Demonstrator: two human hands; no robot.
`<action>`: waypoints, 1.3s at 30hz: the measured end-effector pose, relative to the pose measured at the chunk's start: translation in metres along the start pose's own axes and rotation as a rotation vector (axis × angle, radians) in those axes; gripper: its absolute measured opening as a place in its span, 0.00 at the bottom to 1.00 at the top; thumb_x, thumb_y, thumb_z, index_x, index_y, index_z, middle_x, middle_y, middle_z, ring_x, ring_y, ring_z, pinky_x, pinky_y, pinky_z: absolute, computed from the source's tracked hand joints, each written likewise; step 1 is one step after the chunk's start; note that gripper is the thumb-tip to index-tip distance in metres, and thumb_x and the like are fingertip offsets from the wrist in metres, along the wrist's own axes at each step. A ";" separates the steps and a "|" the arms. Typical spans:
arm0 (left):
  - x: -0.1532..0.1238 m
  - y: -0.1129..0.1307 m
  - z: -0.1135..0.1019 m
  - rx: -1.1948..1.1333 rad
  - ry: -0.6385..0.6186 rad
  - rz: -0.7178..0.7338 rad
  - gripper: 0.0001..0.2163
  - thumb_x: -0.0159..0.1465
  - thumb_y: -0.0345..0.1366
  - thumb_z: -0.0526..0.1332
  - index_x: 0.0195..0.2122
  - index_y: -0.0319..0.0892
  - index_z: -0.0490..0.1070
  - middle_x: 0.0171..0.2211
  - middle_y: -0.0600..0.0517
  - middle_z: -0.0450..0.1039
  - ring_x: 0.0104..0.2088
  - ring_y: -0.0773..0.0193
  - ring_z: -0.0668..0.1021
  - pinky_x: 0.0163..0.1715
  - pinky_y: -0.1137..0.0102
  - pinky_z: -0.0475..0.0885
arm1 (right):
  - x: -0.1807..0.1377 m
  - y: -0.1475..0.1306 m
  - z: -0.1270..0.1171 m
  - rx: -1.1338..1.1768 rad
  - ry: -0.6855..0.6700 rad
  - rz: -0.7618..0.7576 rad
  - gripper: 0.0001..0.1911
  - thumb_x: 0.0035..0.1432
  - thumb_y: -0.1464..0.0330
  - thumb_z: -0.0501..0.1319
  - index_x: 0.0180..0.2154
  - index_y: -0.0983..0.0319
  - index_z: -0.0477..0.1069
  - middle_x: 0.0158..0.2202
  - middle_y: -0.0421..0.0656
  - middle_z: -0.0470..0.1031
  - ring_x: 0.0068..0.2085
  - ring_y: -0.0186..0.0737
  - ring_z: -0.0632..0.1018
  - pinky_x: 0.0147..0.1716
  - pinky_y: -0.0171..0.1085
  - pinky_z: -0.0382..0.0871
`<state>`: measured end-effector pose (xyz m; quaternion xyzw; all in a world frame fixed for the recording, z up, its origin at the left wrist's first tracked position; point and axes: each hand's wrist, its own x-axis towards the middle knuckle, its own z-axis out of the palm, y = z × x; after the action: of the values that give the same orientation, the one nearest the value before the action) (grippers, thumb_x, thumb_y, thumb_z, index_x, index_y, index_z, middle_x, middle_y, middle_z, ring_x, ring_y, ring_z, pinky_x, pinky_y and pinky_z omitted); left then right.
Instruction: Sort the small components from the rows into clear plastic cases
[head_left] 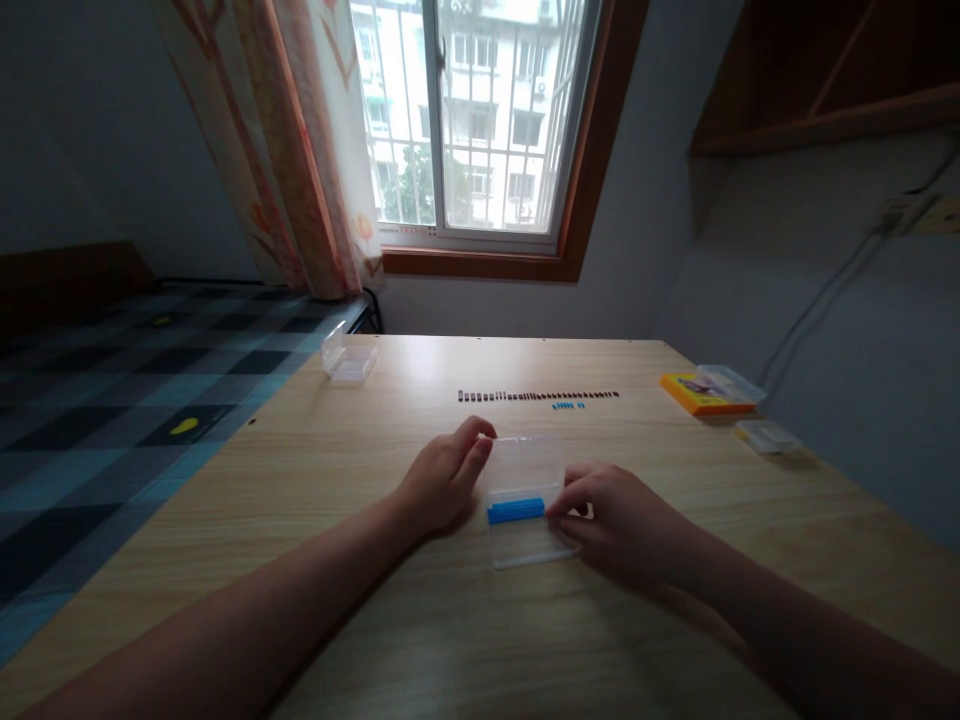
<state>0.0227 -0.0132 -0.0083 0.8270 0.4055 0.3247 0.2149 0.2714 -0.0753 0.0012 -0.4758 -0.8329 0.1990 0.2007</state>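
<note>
A clear plastic box (517, 552) lies with its lid (525, 465) folded back on the table in front of me. Inside it, along the hinge side, runs a row of small blue pieces (515, 511), too small to make out singly. My left hand (448, 475) pinches the left edge of the lid between thumb and fingers. At the right end of the blue row, my right hand (619, 510) has thumb and forefinger closed on the pieces. Its other fingers are curled by the box's right side.
Beyond the box stretches a long line of small dark pieces (540, 396), with several small blue pieces (568, 406) before it. Another clear box (352, 362) stands lidded-open at the far left. An orange-yellow box (697, 397) and a small clear case (769, 436) lie at the right edge.
</note>
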 end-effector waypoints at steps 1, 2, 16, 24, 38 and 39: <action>0.000 0.000 0.000 0.000 0.001 0.002 0.18 0.73 0.48 0.44 0.44 0.43 0.67 0.23 0.56 0.67 0.25 0.60 0.72 0.29 0.68 0.63 | 0.000 -0.001 0.000 -0.009 -0.008 0.012 0.10 0.56 0.75 0.65 0.30 0.56 0.83 0.30 0.40 0.77 0.33 0.38 0.76 0.33 0.36 0.65; 0.000 0.000 0.000 0.001 0.001 0.004 0.18 0.73 0.48 0.44 0.44 0.43 0.67 0.23 0.56 0.67 0.25 0.60 0.72 0.29 0.68 0.63 | 0.000 -0.002 0.000 -0.017 -0.016 0.020 0.10 0.55 0.75 0.65 0.29 0.56 0.83 0.29 0.40 0.77 0.33 0.38 0.76 0.33 0.36 0.65; 0.000 0.000 0.000 0.005 0.002 0.016 0.17 0.73 0.47 0.44 0.43 0.43 0.67 0.22 0.57 0.65 0.24 0.61 0.71 0.28 0.68 0.61 | -0.005 -0.007 -0.011 -0.126 0.006 0.035 0.09 0.60 0.70 0.64 0.35 0.55 0.84 0.32 0.40 0.78 0.35 0.38 0.77 0.35 0.36 0.64; 0.000 0.001 0.000 0.006 0.006 0.021 0.17 0.73 0.46 0.44 0.43 0.43 0.67 0.22 0.57 0.65 0.24 0.61 0.71 0.28 0.69 0.61 | -0.009 -0.019 -0.012 -0.142 -0.052 0.029 0.11 0.60 0.72 0.61 0.31 0.57 0.82 0.31 0.40 0.77 0.33 0.36 0.75 0.33 0.36 0.62; 0.000 0.003 0.002 0.030 -0.008 0.031 0.13 0.73 0.44 0.48 0.43 0.44 0.68 0.25 0.55 0.73 0.26 0.61 0.74 0.29 0.69 0.63 | -0.007 -0.014 -0.010 -0.188 -0.054 0.022 0.12 0.63 0.69 0.60 0.30 0.57 0.80 0.31 0.39 0.74 0.32 0.34 0.73 0.33 0.35 0.60; 0.000 0.004 0.002 0.030 -0.012 0.032 0.12 0.73 0.43 0.48 0.43 0.44 0.68 0.26 0.54 0.74 0.27 0.60 0.75 0.30 0.68 0.64 | -0.007 -0.014 -0.009 -0.188 -0.055 0.023 0.12 0.63 0.69 0.60 0.29 0.57 0.80 0.31 0.39 0.74 0.33 0.34 0.74 0.33 0.35 0.60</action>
<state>0.0261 -0.0154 -0.0076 0.8385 0.3957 0.3171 0.1995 0.2698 -0.0863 0.0152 -0.4963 -0.8476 0.1352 0.1301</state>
